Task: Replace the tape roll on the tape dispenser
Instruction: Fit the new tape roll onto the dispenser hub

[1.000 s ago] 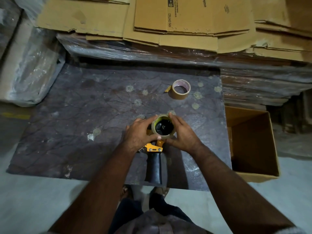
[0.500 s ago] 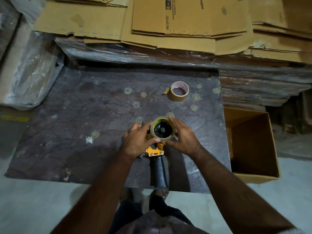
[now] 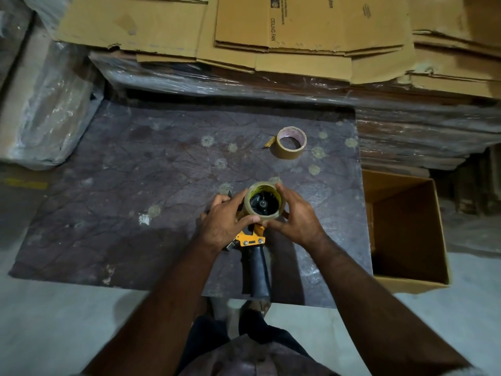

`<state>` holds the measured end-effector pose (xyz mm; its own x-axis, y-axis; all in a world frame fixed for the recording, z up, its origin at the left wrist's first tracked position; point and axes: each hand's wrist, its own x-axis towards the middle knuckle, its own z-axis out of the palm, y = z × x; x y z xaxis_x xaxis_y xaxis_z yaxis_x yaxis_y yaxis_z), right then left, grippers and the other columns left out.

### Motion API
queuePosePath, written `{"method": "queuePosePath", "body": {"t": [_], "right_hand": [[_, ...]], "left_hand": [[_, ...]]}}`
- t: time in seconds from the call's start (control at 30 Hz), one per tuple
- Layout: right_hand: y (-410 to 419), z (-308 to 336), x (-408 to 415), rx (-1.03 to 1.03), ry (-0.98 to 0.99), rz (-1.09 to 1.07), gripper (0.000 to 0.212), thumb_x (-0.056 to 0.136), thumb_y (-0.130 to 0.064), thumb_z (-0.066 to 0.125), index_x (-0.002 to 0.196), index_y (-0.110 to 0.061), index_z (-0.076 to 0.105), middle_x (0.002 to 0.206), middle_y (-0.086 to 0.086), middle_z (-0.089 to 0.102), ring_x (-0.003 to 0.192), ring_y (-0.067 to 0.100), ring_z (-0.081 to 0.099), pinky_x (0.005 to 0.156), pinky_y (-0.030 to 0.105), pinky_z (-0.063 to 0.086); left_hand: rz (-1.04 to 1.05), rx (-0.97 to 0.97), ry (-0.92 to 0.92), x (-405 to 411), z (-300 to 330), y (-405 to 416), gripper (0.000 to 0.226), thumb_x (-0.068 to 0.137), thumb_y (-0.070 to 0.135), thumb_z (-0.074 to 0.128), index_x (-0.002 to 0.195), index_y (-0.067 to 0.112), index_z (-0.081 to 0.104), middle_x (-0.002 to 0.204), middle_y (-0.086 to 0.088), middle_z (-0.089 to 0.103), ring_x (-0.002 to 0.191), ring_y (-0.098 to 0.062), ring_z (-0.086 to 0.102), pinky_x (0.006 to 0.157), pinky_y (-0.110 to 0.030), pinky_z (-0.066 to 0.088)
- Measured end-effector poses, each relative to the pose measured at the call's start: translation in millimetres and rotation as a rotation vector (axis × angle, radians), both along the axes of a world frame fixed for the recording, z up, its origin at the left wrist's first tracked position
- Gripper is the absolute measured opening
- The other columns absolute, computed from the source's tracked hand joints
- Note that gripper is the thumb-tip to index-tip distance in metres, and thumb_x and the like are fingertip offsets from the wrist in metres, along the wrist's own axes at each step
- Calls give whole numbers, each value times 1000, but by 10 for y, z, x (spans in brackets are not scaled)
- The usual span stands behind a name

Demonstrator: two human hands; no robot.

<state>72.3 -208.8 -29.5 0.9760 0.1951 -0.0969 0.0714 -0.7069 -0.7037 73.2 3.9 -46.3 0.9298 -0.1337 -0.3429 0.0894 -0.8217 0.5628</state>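
Note:
A tape dispenser [image 3: 253, 263] with an orange frame and black handle lies on the dark table [image 3: 130, 191], handle toward me. A clear tape roll [image 3: 278, 211] sits around its black hub. My left hand [image 3: 223, 222] grips the roll from the left, thumb on its near rim. My right hand [image 3: 296, 215] grips it from the right, fingers curled over the far edge. A second roll, brown tape [image 3: 291, 143], lies flat farther back on the table, apart from both hands.
An open cardboard box [image 3: 406, 232] stands on the floor at the table's right edge. Flattened cartons [image 3: 298, 31] on plastic-wrapped stacks rise behind the table. A plastic-wrapped bundle [image 3: 46, 109] lies at the left. My feet show under the near table edge.
Both hands stay on the clear roll at the dispenser's hub. The roll seems slightly raised and tilted on the hub, and the dispenser handle has swung a little to the right.

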Motion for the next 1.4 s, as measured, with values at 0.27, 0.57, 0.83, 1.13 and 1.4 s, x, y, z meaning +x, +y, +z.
{"method": "queuePosePath", "body": {"t": [0.27,0.57,0.83,1.13,1.4], "right_hand": [[14,-74,34,-27,28,-2,102,71,-38,88,151,-2,36,149,16,50,137,27,47,109,27,37],[61,-119,-15,-78,28,10,102,75,-43,84,151,-1,32,150,18,48,137,31,47,112,36,38],[-50,76,173,-180,140,224,100,85,-42,74,159,-13,13,155,20,38,139,35,42,113,40,38],[-43,63,375,-288,265,319,102,87,-35,74,160,-18,6,160,17,31,142,34,38,114,37,36],[-85,-276,182,-206,315,214,101,84,-33,77,159,-21,12,155,17,40,137,34,44,110,33,37]], "left_hand": [[-41,75,6,66,0,-35,68,81,78,51,140,57,24,107,7,34,120,-21,43,85,-50,33],[-93,154,80,161,6,-8,65,81,75,54,135,55,24,107,6,38,126,-20,39,91,-61,34],[-245,220,-1,169,241,-87,100,81,68,65,151,55,-6,130,-2,65,133,-31,45,97,-64,36],[-292,315,-18,299,215,-73,93,80,70,63,150,55,4,119,-8,72,119,-34,61,103,-59,32],[-292,315,31,222,-11,-40,83,87,57,63,153,52,12,136,-9,64,130,-32,54,109,-54,30]]}}
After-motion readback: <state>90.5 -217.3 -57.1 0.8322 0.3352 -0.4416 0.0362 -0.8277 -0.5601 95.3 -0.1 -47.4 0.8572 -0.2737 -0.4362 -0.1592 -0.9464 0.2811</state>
